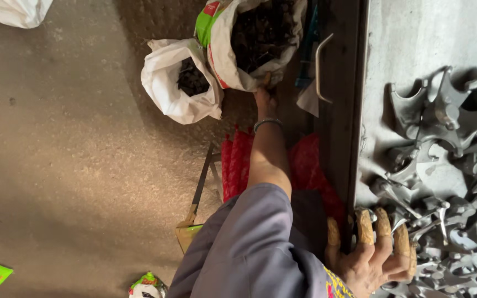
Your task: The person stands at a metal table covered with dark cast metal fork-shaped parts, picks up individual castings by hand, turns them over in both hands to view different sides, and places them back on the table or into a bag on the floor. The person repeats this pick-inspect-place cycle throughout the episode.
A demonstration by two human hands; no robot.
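Stretched out at the end of a bare forearm, the left hand (264, 100) is set against the lower rim of a large white sack (224, 63) with a rolled-down mouth, which is filled with small dark pieces. The fingers are hidden by the sack's fold, so it cannot be told whether they are closed on the rim or only pressed to it. A metal bangle (266, 123) is worn at the wrist.

The right hand (371, 265) is laid flat with fingers spread on the near edge of the counter (415, 33), clamped on nothing; its fingertips (365, 226) are capped in yellowish covers. It is surrounded by a heap of grey forked metal castings (448, 116), spread along the counter's right side.

The sack stands on the floor (73, 154), against the counter's dark front, beside a curved drawer handle (320, 66). A smaller white bag (167, 88), holding similar dark pieces, is touching it.

The sack would best be gripped by the doubled rim rather than by the thin wall, and kept upright so that nothing is spilled; the brace on the counter edge is judged useful for balance, provided the sharp castings are avoided.

A red mesh bag (238, 160) is seen under the forearm. The floor is rough, dusty concrete, partly in shadow, with a few bags scattered at its edges.
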